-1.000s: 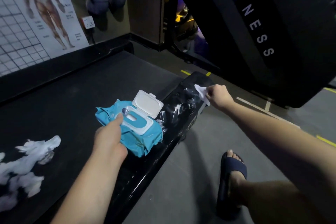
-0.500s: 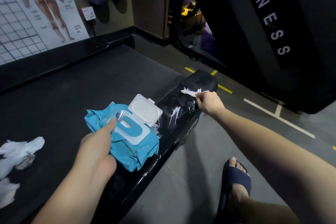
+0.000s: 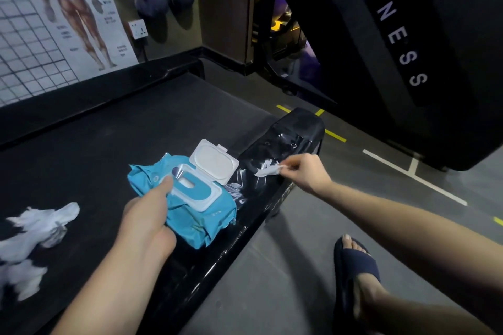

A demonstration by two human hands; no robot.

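Plainly, a small white wipe (image 3: 268,170) is pinched between the thumb and fingertips of the right hand (image 3: 304,173), over the far stretch of the glossy black side rail (image 3: 288,141) that runs along the right edge of the treadmill. The wipe is bunched into a narrow strip, its free end pointing left across the rail. Whether it is pressed onto the surface or held just above it cannot be told. Pale streaks are seen on the rail beside the wipe and nearer than it, so the strip is judged to be held there for rubbing that part clean.

The wipe pack (image 3: 196,217), blue and crumpled, is laid across the right edge of the belt (image 3: 109,144), its right end overlapping the rail just beside the streaks. It is gripped at its near left end by the left hand (image 3: 144,217), with the thumb (image 3: 164,183) laid on top next to the dispensing slot. Its white lid (image 3: 215,162) is tipped back, presumably so that a fresh sheet can be drawn without delay. The pack is probably being steadied so that it is not dragged along when a sheet is pulled.

Crumpled used wipes (image 3: 40,226) are heaped well apart at the near left edge of the belt, away from the part being cleaned. On the floor to the right of the rail, a foot in a dark sandal (image 3: 356,261) is planted.
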